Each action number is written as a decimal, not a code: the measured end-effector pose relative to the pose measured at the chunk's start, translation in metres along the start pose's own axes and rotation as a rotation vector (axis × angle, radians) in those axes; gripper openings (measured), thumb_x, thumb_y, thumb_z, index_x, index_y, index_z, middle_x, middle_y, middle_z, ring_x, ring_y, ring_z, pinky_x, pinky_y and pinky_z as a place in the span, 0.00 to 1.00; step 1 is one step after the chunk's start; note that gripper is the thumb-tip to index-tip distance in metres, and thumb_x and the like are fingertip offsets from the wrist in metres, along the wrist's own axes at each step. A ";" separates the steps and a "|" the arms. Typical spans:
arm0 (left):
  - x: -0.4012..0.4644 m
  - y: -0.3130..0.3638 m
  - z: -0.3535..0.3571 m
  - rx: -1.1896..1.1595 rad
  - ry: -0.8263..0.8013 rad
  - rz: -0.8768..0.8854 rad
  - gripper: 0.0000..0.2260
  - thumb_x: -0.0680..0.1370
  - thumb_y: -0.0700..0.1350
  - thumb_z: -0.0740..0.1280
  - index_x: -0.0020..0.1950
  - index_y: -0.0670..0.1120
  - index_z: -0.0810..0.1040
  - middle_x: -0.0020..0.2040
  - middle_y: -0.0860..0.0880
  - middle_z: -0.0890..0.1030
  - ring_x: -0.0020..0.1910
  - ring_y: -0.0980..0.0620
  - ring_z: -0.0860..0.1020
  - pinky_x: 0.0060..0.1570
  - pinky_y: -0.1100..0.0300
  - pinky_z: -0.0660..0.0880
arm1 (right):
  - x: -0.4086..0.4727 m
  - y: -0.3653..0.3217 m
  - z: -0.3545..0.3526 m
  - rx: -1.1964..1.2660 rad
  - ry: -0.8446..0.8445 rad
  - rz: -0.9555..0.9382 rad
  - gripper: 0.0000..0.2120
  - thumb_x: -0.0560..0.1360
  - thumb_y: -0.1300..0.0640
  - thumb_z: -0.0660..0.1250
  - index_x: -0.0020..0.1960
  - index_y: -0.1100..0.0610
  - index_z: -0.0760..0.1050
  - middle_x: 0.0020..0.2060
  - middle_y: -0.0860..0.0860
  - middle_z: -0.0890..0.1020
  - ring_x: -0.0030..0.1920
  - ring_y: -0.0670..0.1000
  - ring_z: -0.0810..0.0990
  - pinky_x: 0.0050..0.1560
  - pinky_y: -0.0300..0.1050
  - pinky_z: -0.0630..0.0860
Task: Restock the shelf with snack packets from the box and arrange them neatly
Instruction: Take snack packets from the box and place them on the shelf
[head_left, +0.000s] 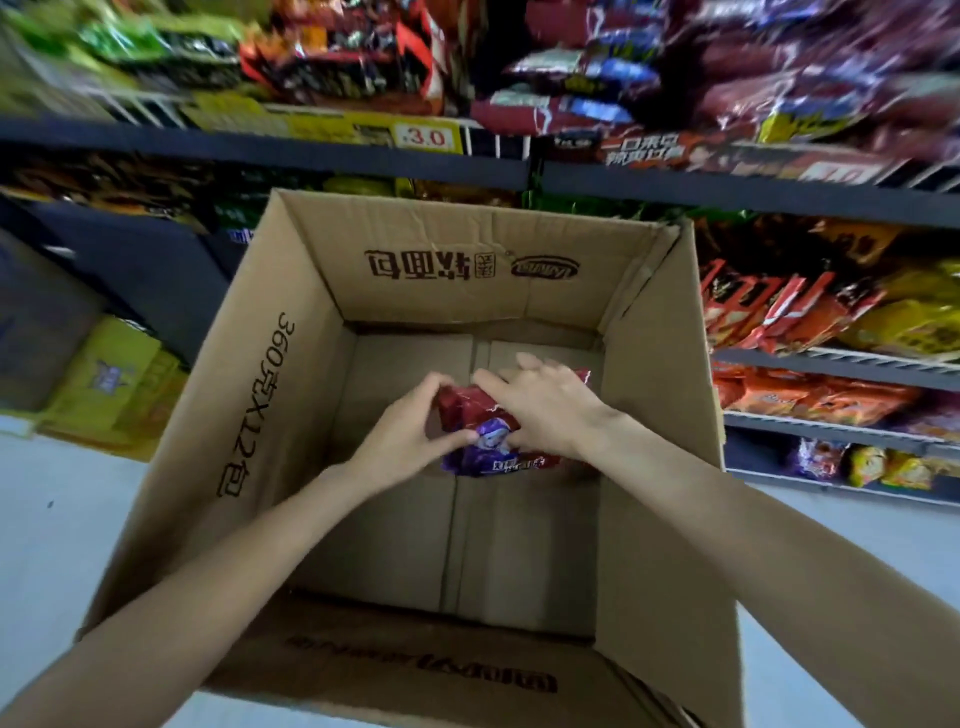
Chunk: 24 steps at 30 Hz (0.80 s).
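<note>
Reaching into the brown cardboard box (291, 395), the left hand (410, 434) and right hand (540, 410) jointly grasp the crinkly red-and-purple snack packet (470, 441), pinned between both grips; matching packets fill the shelf (675, 176) above.

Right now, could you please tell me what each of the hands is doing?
Left hand: grips the red and purple snack packet inside the box.
Right hand: fingers curled over the same packet, holding it.

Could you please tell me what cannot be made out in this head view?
- Packet underside: covered by the left hand and right hand.
- Any further packets beneath it in the box: hidden.
- Upper shelf packet labels: motion-blurred.
</note>
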<state>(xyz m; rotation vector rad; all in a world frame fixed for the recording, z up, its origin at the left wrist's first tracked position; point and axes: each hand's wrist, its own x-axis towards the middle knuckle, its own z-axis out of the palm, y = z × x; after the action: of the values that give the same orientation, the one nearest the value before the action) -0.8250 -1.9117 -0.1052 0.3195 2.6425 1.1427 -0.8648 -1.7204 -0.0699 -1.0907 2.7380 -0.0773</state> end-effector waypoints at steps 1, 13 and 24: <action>-0.002 0.012 -0.011 -0.007 0.010 0.022 0.27 0.68 0.64 0.66 0.59 0.50 0.68 0.57 0.53 0.77 0.55 0.58 0.77 0.53 0.63 0.76 | -0.006 0.000 -0.014 -0.010 0.067 -0.036 0.31 0.71 0.49 0.70 0.69 0.53 0.59 0.59 0.54 0.76 0.60 0.56 0.71 0.55 0.50 0.71; -0.032 0.143 -0.071 -0.023 0.544 0.201 0.09 0.73 0.58 0.69 0.50 0.67 0.72 0.49 0.65 0.80 0.51 0.61 0.80 0.46 0.67 0.77 | -0.104 0.054 -0.127 0.146 0.642 -0.184 0.31 0.65 0.43 0.75 0.60 0.52 0.65 0.50 0.51 0.82 0.47 0.53 0.83 0.39 0.44 0.79; 0.021 0.292 -0.052 0.634 1.211 0.309 0.13 0.77 0.51 0.65 0.55 0.43 0.78 0.50 0.48 0.82 0.49 0.56 0.77 0.39 0.65 0.73 | -0.199 0.198 -0.210 0.766 0.660 0.056 0.22 0.70 0.56 0.72 0.57 0.50 0.63 0.44 0.43 0.80 0.39 0.39 0.80 0.35 0.33 0.75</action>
<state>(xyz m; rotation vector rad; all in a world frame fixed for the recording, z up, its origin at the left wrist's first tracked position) -0.8308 -1.7459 0.1415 0.1446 4.1470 0.5490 -0.8989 -1.4448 0.1444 -0.8352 2.7648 -1.5672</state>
